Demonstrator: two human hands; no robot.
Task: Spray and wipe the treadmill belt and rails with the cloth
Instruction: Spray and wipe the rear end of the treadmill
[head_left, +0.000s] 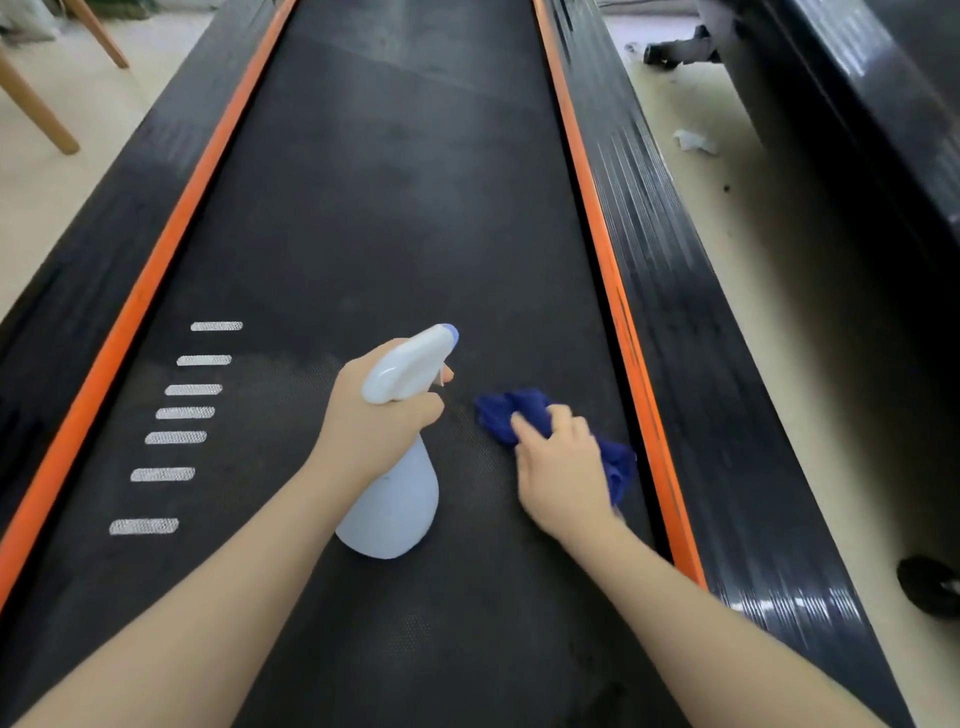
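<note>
1. Head view, step in hand: the wiping stage looks under way on the near part of the belt; the left hand (376, 415) is wrapped round the neck of the white plastic trigger spray bottle (397, 467), a finger at the trigger, while the right hand (563, 467) clutches the crumpled dark blue cloth (524, 410) and presses it onto the black textured treadmill belt (395, 208)
2. Where things lie: the bottle sits near the centre of the view, nozzle aimed toward 12 o'clock; the cloth is at 3 o'clock from it, close to the orange strip (597, 234) along the ribbed glossy black right rail (675, 270)
3. Next move, as I judge it: sweep the cloth across the belt toward 9 o'clock, where a paler damp-looking patch lies by the white dashed markings (184, 413), then spray farther up; both rails appear not yet wiped, though blur makes that uncertain
4. Materials: the belt is matt and finely pebbled, the rails ridged and shiny, the bottle smooth and bulbous at its base, the cloth soft and bunched
5. Surroundings: pale wooden chair legs (39, 111) at 10 o'clock, a scrap of white paper (693, 140) on the floor at 2 o'clock
</note>
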